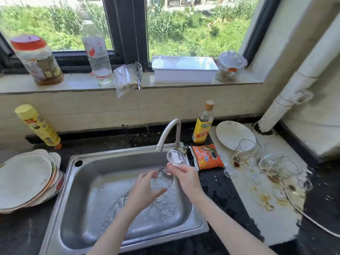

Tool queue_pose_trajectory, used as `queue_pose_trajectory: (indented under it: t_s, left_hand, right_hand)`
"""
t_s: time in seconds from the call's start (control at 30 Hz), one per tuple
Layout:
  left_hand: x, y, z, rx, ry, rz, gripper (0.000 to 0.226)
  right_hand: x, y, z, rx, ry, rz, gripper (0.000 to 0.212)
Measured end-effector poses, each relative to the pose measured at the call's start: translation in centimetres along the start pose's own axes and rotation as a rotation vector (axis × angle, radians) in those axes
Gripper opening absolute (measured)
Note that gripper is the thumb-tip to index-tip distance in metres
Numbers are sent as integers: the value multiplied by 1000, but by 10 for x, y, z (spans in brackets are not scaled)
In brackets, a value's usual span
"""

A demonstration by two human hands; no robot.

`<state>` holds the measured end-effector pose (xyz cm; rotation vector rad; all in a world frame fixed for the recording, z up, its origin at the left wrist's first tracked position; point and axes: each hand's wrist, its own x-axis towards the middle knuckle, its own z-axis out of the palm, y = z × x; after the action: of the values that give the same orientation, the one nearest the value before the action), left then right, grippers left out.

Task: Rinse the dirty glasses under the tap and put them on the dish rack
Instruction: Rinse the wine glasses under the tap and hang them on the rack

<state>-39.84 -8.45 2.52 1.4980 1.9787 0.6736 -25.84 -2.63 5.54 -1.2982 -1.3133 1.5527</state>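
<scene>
Both hands, left hand [142,188] cupping the bowl and right hand [185,178] pinching the stem, rinse a clear stemmed wine glass [166,173] under the curved steel tap [170,133]; next, the rack.

Everything set around the sink [103,234].
Plates [25,179] stacked to its left, dirty glasses [266,162] to its right, tap [169,133] behind it; I hold a wine glass [165,173] over its basin.
</scene>
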Motion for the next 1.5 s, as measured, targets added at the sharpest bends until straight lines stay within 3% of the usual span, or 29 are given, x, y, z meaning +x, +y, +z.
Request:
queue_pose_trajectory:
  t_s: [0.27, 0.43, 0.63, 0.77, 1.13, 1.33, 1.5]
  left_hand:
    - [0, 3, -3, 443, -248, 286, 67]
    - [-26, 33, 8, 456, -307, 524, 57]
    - [-74, 71, 51, 464, -429, 789, 49]
    - [-113, 111, 87, 406, -465, 1030, 50]
    - [-360, 240, 205, 353, -619, 1547, 45]
    - [-490, 293, 260, 337, -689, 1708, 39]
    - [-561, 348, 306, 351, -702, 1823, 39]
  right_hand:
    - [-28, 5, -14, -259, 77, -20, 11]
    - [-80, 4, -57, -187, 295, -24, 16]
    - [-197, 28, -123, -95, 501, 28, 8]
    - [-293, 46, -161, -128, 678, 16, 35]
    - [-607, 104, -243, -107, 1211, 62, 19]
    - [-751, 113, -272, -93, 1445, 73, 10]
    - [-834, 125, -314, -95, 1619, 40, 20]
